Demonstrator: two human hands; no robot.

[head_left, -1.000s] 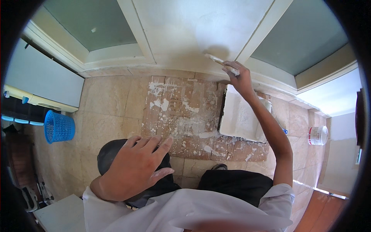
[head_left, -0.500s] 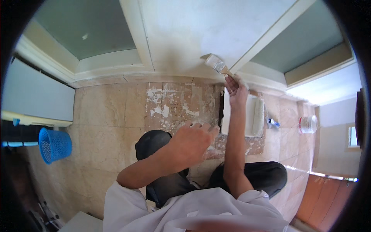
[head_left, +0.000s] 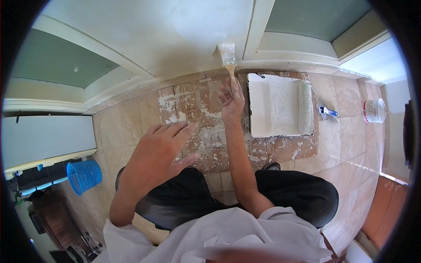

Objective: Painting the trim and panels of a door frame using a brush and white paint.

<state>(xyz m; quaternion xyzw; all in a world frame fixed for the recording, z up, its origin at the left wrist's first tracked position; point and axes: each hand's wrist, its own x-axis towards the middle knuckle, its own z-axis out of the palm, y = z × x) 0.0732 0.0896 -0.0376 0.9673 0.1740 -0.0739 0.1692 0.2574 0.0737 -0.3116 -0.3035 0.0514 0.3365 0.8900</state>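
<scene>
My right hand (head_left: 233,104) grips the wooden handle of a flat paintbrush (head_left: 228,57). The bristles, coated white, touch or nearly touch the lower part of a white door panel (head_left: 175,39). Empty, with fingers spread, my left hand (head_left: 158,154) hangs above my bent knee, to the left of the right forearm. A paint tray (head_left: 280,105) with white paint stands just right of the right hand. Along the tray's right side lies a white-coated paint roller (head_left: 305,107). Under the tray is flattened, paint-spattered cardboard (head_left: 210,144).
A blue-handled scraper-like tool (head_left: 326,111) lies on the tiles right of the tray. Farther right stands a white bucket (head_left: 374,110). On the left are a blue perforated basket (head_left: 84,176) and a white cabinet (head_left: 50,138). Framed green panels (head_left: 318,17) flank the white one.
My right hand and the brush have shifted left to the middle of the white panel's bottom, and the tray now shows uncovered. My left hand has moved left and its fingers have spread.
</scene>
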